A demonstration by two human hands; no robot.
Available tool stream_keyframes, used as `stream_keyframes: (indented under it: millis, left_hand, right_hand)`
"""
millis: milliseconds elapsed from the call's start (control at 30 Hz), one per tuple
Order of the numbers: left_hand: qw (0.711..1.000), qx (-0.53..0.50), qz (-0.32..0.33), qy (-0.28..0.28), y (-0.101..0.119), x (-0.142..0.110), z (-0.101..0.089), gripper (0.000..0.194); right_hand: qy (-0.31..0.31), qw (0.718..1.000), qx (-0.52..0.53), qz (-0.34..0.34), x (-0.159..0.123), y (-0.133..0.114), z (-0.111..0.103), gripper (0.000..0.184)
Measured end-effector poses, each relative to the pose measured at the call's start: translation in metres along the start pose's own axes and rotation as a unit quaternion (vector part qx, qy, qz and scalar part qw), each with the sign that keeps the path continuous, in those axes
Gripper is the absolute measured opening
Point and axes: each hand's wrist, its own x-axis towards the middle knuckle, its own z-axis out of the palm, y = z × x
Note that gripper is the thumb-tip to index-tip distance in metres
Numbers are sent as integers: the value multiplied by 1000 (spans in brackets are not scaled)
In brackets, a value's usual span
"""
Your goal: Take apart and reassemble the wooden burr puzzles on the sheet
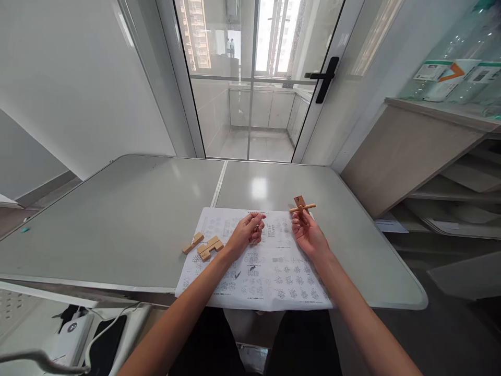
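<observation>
Crossed wooden puzzle pieces (300, 206), one marked with a dark numeral and one a thin crossbar, are pinched upright in the fingertips of my right hand (309, 235). My left hand (246, 232) hovers above the middle of the printed sheet (250, 303), its fingers curled in and no piece showing from them. Left of that hand, a notched wooden piece (210, 247) lies on the sheet's left side; it may be more than one piece. Beside it a longer notched wooden piece (193, 243) rests across the sheet's left edge.
The sheet, covered in small line diagrams, lies on a grey table (156, 219) with a pale seam. Beyond stands a glass door with a black handle (324, 78). Plastic bottles (450, 78) top a wooden shelf at right. A white box (72, 339) and cable sit lower left.
</observation>
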Motion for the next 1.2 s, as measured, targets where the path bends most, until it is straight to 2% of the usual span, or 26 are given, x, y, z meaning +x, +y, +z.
stream_keyframes:
  millis: [167,267,400,467,567,633,700,833,933,1033,1200]
  left_hand:
    - [999,52,7,3,0,-1,4,45]
    - [982,183,49,19,3,-15,13,40]
    - [916,379,127,0,15,-59,17,23]
    - [873,443,194,66,24,-83,9,17]
    - [772,542,251,217,34,-114,-17,19]
    - [713,584,251,298,36,-129,-38,33]
    - [688,614,216,322,35,-140,-59,48]
    - [696,635,125,311,29,-153,-86,75]
    - [702,636,92,308,22,-158,-93,82]
    - [703,635,90,309,15,-162,-92,79]
    - [715,632,96,283,9,-167,-79,71]
  right_hand:
    - [-35,996,-75,16,-9,-1,13,32]
    - [-59,990,-130,13,-18,1,25,36]
    - [-87,974,-210,-12,-26,4,33,41]
    - [-97,966,-239,-14,-28,5,34,43]
    - [-99,963,-251,-14,-29,4,35,45]
    - [-99,963,-252,-15,-29,4,36,45]
    - [-103,961,-255,-14,-29,4,36,46]
    - [-109,959,-261,-11,-30,5,36,45]
    - [-114,958,-264,-9,-31,5,35,44]
    - [-120,957,-263,-12,-32,4,36,44]
    - [-124,957,-263,-12,-31,5,37,44]
